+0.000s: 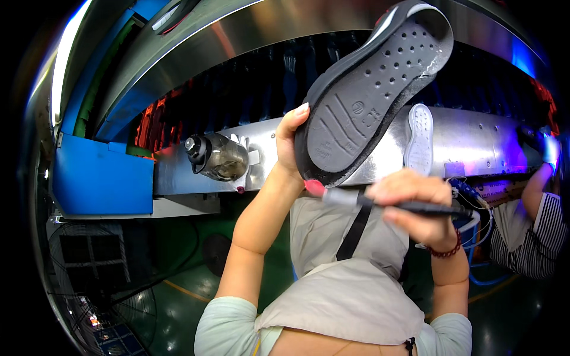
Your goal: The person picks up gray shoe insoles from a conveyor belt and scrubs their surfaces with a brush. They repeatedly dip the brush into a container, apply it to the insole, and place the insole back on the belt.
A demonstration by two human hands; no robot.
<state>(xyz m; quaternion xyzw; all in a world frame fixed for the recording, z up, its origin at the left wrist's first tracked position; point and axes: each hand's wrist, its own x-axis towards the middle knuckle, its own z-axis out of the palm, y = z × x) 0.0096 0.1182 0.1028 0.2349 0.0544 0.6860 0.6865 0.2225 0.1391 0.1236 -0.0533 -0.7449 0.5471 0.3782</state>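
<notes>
Grey sole (368, 98) held above the counter (466, 139), red-tipped tool (349, 197) at its near end

The left grip (288, 142) clasps the sole's edge; the right grip (415, 196) clenches the tool; a loosened left hold could tilt the sole, making the tip stray.

- Left hand (288, 143) grips a grey shoe sole (362, 110) by its edge
- Right hand (420, 202) holds a red-tipped tool (343, 196) near that sole
- White sole (420, 142) and bottle (222, 157) on the metal worktop (475, 145)
</notes>
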